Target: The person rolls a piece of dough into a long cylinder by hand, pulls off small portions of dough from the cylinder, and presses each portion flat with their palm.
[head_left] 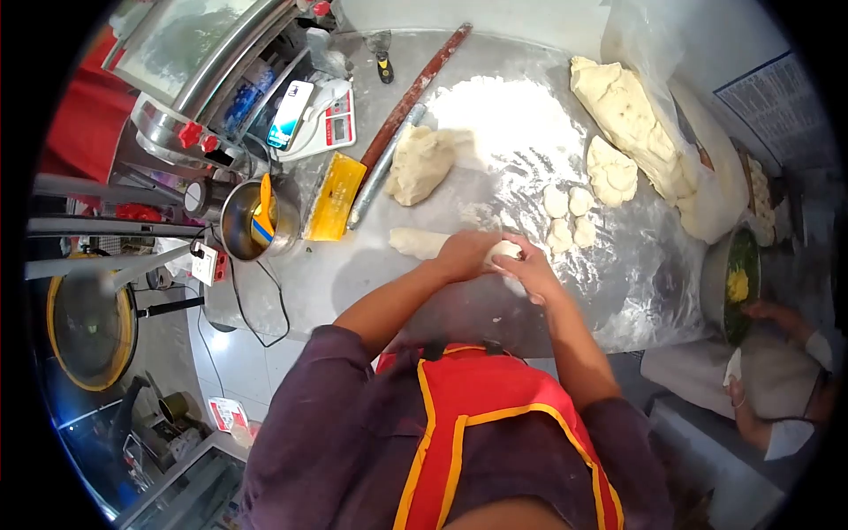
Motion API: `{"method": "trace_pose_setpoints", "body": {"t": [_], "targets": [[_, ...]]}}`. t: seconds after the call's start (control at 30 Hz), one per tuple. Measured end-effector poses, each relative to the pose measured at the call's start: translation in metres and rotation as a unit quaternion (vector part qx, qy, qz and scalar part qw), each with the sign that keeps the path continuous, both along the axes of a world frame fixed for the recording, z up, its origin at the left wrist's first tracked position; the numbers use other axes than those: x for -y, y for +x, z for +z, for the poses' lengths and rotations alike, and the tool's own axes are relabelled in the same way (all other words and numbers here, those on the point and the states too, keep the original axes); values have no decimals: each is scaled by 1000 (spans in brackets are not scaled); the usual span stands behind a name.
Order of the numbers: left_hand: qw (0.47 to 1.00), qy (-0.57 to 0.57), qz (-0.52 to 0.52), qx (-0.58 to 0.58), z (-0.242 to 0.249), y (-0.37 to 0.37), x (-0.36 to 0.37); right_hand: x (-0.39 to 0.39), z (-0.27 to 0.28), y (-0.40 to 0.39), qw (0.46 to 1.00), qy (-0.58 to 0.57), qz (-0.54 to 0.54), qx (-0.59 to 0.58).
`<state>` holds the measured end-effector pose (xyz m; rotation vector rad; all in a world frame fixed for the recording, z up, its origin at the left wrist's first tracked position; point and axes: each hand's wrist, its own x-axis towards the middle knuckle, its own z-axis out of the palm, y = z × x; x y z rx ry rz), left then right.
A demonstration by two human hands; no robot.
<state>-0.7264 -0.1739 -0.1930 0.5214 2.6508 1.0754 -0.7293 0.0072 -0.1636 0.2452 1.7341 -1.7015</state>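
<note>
A roll of pale dough [413, 243] lies on the grey worktop, and my left hand [468, 254] is wrapped round its right end. My right hand [528, 269] closes on the dough end that shows between the two hands. To the right, several small dough pieces [557, 202] rest on the floured surface. Behind my left hand sits a larger lump of dough [419, 165]. A flat dough piece [611, 171] and a long dough mass [632, 115] partly under plastic are at the back right.
Left of the lump are a yellow scraper [335, 198], a red rolling pin [415, 88] and a grey rod [386, 166]. A metal pot [243, 231] and a scale [340, 131] with a phone [289, 115] stand farther left. Another person's hands [770, 311] are near a bowl [714, 281] at right.
</note>
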Motion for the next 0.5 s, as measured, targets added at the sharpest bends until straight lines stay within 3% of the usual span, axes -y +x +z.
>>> {"method": "trace_pose_setpoints", "body": {"t": [0.03, 0.2, 0.3, 0.5], "targets": [[999, 4, -2, 36, 3, 0, -1, 4, -7, 1, 1000, 17, -7, -20], [996, -63, 39, -40, -4, 9, -14, 23, 8, 11, 977, 175, -12, -119], [993, -97, 54, -37, -9, 8, -24, 25, 10, 10, 969, 223, -19, -106], [989, -137, 24, 42, -6, 3, -24, 20, -1, 8, 989, 104, -99, -24]]}}
